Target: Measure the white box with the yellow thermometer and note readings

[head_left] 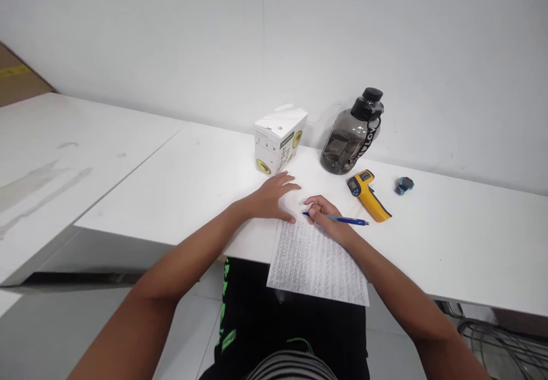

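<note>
A blue pen (349, 220) is gripped in my right hand (327, 215), its tip pointing left near the top of the paper. The sheet of paper (314, 263) is covered in dense rows of dark marks, too small to read, and its lower part hangs past the table's front edge. My left hand (270, 197) lies with fingers spread at the sheet's upper left, the thumb near its top edge. Just beyond the left fingers stands a white box (274, 143) with avocado pictures.
Behind the right hand a grey bottle with a black lid (349, 137) stands against the wall. A yellow infrared thermometer (369, 195) and a small blue-and-black object (403, 185) lie to the right on the white table (462, 237). A seam (128, 176) crosses the tabletop at left.
</note>
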The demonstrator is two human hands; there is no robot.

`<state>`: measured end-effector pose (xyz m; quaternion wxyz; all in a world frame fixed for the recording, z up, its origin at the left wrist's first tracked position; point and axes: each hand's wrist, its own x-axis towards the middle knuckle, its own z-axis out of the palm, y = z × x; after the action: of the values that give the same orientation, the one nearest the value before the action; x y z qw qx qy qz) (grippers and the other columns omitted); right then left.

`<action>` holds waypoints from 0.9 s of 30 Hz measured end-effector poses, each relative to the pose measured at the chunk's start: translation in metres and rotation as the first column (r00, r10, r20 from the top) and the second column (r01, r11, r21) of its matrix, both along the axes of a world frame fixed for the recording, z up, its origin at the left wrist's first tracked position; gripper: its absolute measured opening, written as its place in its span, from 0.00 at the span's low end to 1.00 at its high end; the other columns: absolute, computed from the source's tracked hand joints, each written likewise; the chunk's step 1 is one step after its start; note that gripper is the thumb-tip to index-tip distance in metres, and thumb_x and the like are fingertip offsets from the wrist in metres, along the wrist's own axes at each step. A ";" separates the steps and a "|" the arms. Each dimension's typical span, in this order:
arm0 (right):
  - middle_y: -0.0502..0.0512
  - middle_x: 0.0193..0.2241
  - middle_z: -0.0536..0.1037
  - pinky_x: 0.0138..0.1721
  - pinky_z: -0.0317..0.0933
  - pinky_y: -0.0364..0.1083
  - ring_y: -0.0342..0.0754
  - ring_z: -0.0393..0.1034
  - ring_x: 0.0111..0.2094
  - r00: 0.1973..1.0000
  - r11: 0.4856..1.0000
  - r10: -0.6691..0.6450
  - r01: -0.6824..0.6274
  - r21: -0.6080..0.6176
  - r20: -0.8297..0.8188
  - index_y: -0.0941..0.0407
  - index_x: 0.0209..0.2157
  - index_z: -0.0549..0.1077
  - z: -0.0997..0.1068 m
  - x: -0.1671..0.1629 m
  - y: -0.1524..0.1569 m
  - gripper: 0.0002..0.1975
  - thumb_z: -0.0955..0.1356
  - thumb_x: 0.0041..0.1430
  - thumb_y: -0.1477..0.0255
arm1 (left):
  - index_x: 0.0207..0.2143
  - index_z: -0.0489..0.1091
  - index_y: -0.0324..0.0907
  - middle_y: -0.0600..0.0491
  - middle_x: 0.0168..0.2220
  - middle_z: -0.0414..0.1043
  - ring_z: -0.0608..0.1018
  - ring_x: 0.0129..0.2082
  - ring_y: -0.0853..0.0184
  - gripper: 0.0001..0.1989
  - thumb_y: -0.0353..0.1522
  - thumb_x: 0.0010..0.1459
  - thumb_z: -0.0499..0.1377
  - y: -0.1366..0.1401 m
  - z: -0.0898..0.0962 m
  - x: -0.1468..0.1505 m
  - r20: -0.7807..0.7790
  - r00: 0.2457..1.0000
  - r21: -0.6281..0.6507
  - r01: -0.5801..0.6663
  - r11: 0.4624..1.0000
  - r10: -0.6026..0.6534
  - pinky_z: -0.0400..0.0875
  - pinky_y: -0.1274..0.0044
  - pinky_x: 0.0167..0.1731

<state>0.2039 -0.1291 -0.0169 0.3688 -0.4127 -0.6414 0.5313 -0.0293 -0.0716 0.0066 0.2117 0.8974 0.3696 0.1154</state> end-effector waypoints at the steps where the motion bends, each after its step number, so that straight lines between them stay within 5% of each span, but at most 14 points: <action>1: 0.45 0.24 0.71 0.30 0.58 0.43 0.43 0.64 0.26 1.000 1.000 0.022 -0.022 -0.006 -0.006 0.52 0.47 0.69 0.000 0.001 0.001 0.18 0.69 0.60 0.56 | 0.65 0.59 0.47 0.43 0.70 0.49 0.49 0.70 0.45 0.52 0.62 0.42 0.63 0.001 0.001 -0.002 -0.030 1.000 -0.050 0.002 0.999 -0.004 0.49 0.58 0.65; 4: 0.49 0.32 0.76 0.32 0.62 0.44 0.43 0.68 0.30 0.994 0.995 0.100 -0.100 0.000 0.033 0.52 0.45 0.71 0.001 0.001 0.002 0.17 0.72 0.55 0.62 | 0.69 0.50 0.48 0.44 0.73 0.35 0.36 0.72 0.48 0.56 0.62 0.43 0.61 0.001 0.003 -0.003 -0.118 0.992 -0.193 0.013 0.981 -0.036 0.38 0.56 0.67; 7: 0.52 0.32 0.78 0.32 0.62 0.44 0.43 0.69 0.29 0.985 0.998 0.022 -0.033 0.058 0.173 0.55 0.38 0.76 0.006 -0.003 -0.003 0.10 0.71 0.54 0.67 | 0.70 0.48 0.47 0.45 0.73 0.32 0.35 0.72 0.50 0.58 0.63 0.43 0.60 0.001 0.003 0.000 -0.142 0.989 -0.216 0.011 0.976 -0.042 0.33 0.57 0.68; 12: 0.49 0.20 0.74 0.25 0.57 0.43 0.42 0.64 0.22 0.934 0.975 -0.180 0.127 0.184 0.308 0.56 0.26 0.75 0.012 -0.007 -0.015 0.06 0.68 0.53 0.69 | 0.70 0.47 0.45 0.44 0.73 0.30 0.35 0.72 0.50 0.60 0.64 0.42 0.60 0.002 0.003 0.002 -0.144 0.988 -0.214 0.019 0.977 -0.051 0.32 0.58 0.68; 27: 0.49 0.19 0.73 0.23 0.56 0.43 0.42 0.63 0.21 0.923 0.981 -0.126 0.060 0.187 0.364 0.56 0.24 0.74 0.014 -0.006 -0.016 0.10 0.66 0.56 0.68 | 0.70 0.47 0.45 0.45 0.73 0.31 0.35 0.72 0.50 0.59 0.65 0.43 0.58 0.002 0.002 0.001 -0.144 0.988 -0.215 0.030 0.976 -0.062 0.32 0.58 0.68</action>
<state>0.1983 -0.1448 -0.0029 0.2991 -0.5029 -0.7229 0.3675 -0.0287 -0.0696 0.0084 0.2803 0.8842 0.3735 0.0026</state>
